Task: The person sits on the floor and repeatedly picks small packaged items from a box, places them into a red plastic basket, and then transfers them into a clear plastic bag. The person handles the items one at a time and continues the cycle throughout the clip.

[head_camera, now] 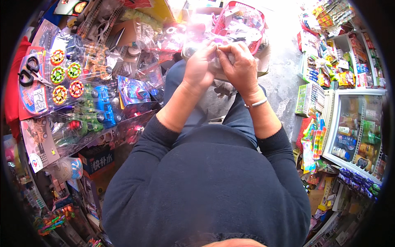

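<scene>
Both of my hands meet over a cardboard box (263, 63) beyond my knees. My left hand (200, 66) has its thumb and fingers closed on the edge of a clear plastic bag (215, 64). Facing it, my right hand (239, 60) pinches the same bag with thumb and forefinger. What the bag contains cannot be told, as glare and my fingers hide much of it. Just past my hands, a pink plastic basket (261, 19) holds small items in clear wrapping. A bracelet (259, 102) is on my right wrist.
At the left, packaged toys lie with black-handled scissors (34, 75) and a blue toy car (105, 106). Snack packets (347, 78) and a glass-topped freezer (338, 123) with bottles stand at the right. Grey floor (279, 68) runs between. A dark box (96, 159) sits low at left.
</scene>
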Demonstrator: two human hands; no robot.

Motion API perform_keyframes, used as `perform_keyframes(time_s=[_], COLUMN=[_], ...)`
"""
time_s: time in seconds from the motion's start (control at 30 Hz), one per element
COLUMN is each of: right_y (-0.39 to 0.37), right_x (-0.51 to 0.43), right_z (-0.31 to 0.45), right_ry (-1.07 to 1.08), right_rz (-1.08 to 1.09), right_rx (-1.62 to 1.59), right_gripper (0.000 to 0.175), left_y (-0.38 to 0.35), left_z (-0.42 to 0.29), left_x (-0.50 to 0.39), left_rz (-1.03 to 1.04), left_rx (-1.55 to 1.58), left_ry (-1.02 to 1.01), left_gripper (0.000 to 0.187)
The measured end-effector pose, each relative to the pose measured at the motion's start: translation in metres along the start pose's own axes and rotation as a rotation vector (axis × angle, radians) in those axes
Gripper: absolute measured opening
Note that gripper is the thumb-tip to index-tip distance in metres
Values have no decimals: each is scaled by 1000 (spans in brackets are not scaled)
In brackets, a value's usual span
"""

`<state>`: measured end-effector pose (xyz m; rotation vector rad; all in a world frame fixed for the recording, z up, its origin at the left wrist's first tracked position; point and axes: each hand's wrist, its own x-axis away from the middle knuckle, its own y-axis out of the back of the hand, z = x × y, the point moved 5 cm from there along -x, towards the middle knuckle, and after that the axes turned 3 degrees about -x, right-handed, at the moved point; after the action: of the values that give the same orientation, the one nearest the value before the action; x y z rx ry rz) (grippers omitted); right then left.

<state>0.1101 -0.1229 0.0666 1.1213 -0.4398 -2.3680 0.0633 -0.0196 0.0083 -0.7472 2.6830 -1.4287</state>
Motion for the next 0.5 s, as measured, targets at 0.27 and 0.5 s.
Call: perform_keyframes(time_s=[0.27,0.5], right_y=[23,-1], right_x=[15,5], right_z=[-23,-10], right_ry=[-376,77], right_rz=[-91,-21], right_rx=[-503,-47], right_gripper=[10,8], left_y=[8,1], left_z=[-16,-10], left_x=[-5,1], left_rz=[22,51], left_rx=[-34,-64], left_ry=[-34,-132], left_gripper=[24,29])
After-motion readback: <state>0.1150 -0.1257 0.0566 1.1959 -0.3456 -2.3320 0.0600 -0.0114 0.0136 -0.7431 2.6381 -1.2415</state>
